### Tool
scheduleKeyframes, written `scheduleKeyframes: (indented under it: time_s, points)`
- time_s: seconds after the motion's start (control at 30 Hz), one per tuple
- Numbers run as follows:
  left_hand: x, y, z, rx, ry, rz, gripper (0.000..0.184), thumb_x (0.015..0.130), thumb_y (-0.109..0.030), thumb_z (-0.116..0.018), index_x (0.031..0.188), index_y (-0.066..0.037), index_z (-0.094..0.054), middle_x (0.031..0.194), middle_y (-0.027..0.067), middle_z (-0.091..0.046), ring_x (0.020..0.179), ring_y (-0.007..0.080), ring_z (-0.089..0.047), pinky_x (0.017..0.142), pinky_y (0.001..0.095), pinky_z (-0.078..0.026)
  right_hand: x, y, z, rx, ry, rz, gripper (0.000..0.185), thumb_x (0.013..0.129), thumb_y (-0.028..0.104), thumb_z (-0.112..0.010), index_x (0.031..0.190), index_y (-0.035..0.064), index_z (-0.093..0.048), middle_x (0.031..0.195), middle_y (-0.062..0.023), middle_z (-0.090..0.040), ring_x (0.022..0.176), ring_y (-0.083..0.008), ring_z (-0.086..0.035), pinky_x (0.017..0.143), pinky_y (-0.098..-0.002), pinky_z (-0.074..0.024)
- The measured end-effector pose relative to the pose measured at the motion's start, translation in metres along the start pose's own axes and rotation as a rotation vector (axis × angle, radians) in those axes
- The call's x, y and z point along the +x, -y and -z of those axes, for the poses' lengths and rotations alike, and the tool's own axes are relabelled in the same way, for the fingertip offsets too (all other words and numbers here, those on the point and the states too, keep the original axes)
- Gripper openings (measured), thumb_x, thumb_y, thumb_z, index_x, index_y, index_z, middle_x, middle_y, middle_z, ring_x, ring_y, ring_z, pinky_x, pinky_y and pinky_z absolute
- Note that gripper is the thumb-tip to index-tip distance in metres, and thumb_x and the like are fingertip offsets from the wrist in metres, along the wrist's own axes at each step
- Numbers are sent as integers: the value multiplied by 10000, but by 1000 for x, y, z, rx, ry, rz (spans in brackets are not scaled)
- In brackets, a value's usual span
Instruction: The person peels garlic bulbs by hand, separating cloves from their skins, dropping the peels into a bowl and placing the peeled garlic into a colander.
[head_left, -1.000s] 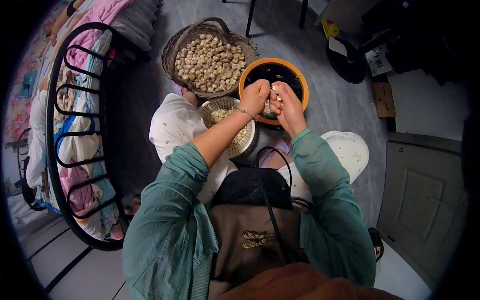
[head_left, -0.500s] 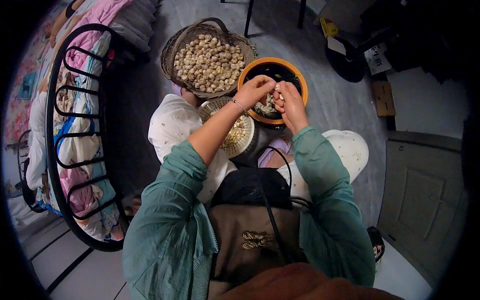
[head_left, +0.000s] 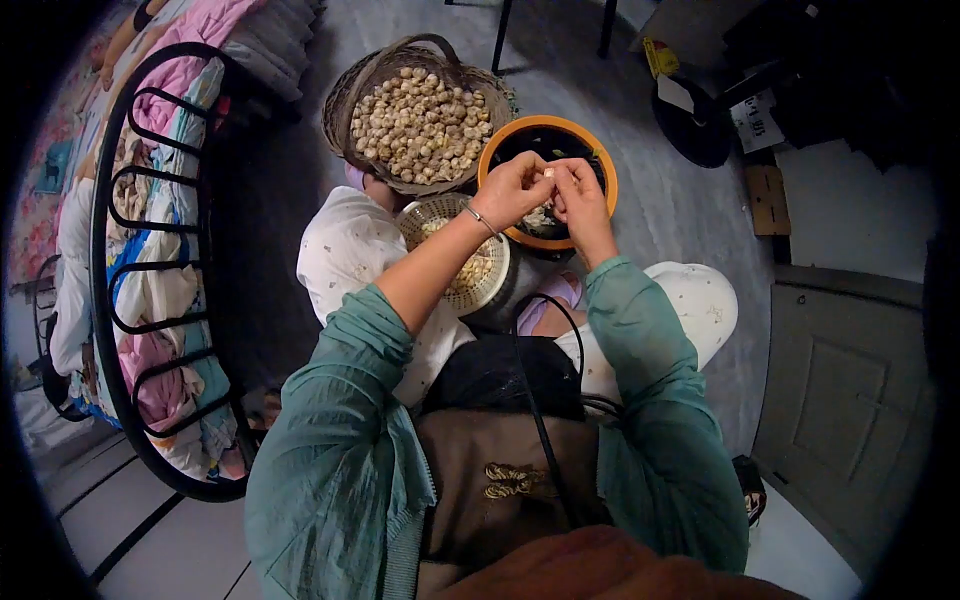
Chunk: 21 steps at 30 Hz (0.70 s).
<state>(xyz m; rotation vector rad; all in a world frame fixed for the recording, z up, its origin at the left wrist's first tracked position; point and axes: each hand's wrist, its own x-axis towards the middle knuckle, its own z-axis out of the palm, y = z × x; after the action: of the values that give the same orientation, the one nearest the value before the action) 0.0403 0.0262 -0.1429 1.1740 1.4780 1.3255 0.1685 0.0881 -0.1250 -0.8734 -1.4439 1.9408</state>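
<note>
Above the orange-rimmed tub point(head_left: 610, 176), my left hand point(head_left: 511, 192) and my right hand point(head_left: 582, 203) meet at the fingertips. Between them is a small white piece point(head_left: 549, 173), which looks like a garlic clove. Both hands are closed in a pinch on it. Pale peelings point(head_left: 536, 220) lie in the dark inside of the tub. Left of my hands, below the wrist with the bracelet, a white slotted basket point(head_left: 493, 286) holds pale cloves, partly hidden by my forearm.
A wicker basket point(head_left: 338, 113) full of garlic bulbs point(head_left: 420, 125) stands behind the white basket. At the left is a black metal bed frame point(head_left: 103, 250) with bedding. A cardboard box point(head_left: 768, 198) and a grey door point(head_left: 835, 385) are at the right.
My hands parted slightly and came back together at the fingertips. The right fingers, earlier curled round pale pieces, are now more pinched.
</note>
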Motion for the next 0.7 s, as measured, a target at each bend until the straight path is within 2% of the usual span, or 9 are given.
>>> scheduleKeyframes:
  time_s: [0.1, 0.17, 0.3, 0.37, 0.5, 0.57, 0.7]
  points:
    - [-2, -6, 0, 37, -36, 11, 184, 864, -183, -589, 880, -21, -503, 751, 4, -543, 660, 52, -508, 585, 217, -429, -1, 0, -2, -7, 20, 18, 147, 952, 232, -467, 977, 95, -513, 691, 56, -453, 514, -8, -335, 420, -162, -257]
    - [-4, -11, 0, 145, -82, -38, 217, 820, -220, -602, 840, -18, -526, 681, 81, -587, 624, 121, -590, 572, 274, -462, -2, 0, -2, -54, 6, -1, 140, 950, 235, -471, 962, 99, -504, 695, 57, -463, 517, -6, -340, 416, -162, -255]
    - [-8, -20, -2, 257, -105, -52, 226, 811, -221, -616, 838, -17, -524, 655, 87, -574, 604, 130, -589, 564, 280, -463, -2, 1, -3, 16, 6, -21, 137, 949, 239, -472, 949, 105, -501, 698, 56, -469, 515, -6, -342, 416, -162, -256]
    - [-10, -23, -5, 195, -137, -47, 236, 819, -226, -615, 835, -10, -522, 676, 81, -581, 601, 126, -585, 564, 283, -467, -3, 2, -4, 112, -14, -31, 137, 940, 225, -489, 952, 91, -513, 709, 40, -466, 530, -19, -381, 445, -179, -300]
    - [-9, -21, -10, 59, -152, -74, 221, 859, -220, -584, 867, -3, -541, 711, 64, -594, 591, 112, -573, 545, 266, -466, -1, 1, 1, 178, -47, -27, 159, 950, 221, -467, 962, 68, -508, 713, 19, -474, 531, -26, -389, 445, -179, -309]
    - [-10, -25, -8, -192, -66, 84, 190, 913, -188, -524, 941, -3, -560, 762, 18, -577, 605, 70, -528, 540, 227, -453, -1, 3, 1, 220, -37, -39, 182, 959, 217, -441, 966, 49, -510, 718, -6, -490, 531, -33, -386, 445, -176, -314]
    - [-7, -19, -3, -245, -49, 132, 202, 925, -179, -497, 988, 0, -566, 750, 24, -570, 584, 84, -530, 519, 234, -462, -2, 8, 1, 214, -25, -52, 195, 963, 215, -430, 973, 37, -509, 730, -23, -503, 533, -33, -380, 443, -172, -315]
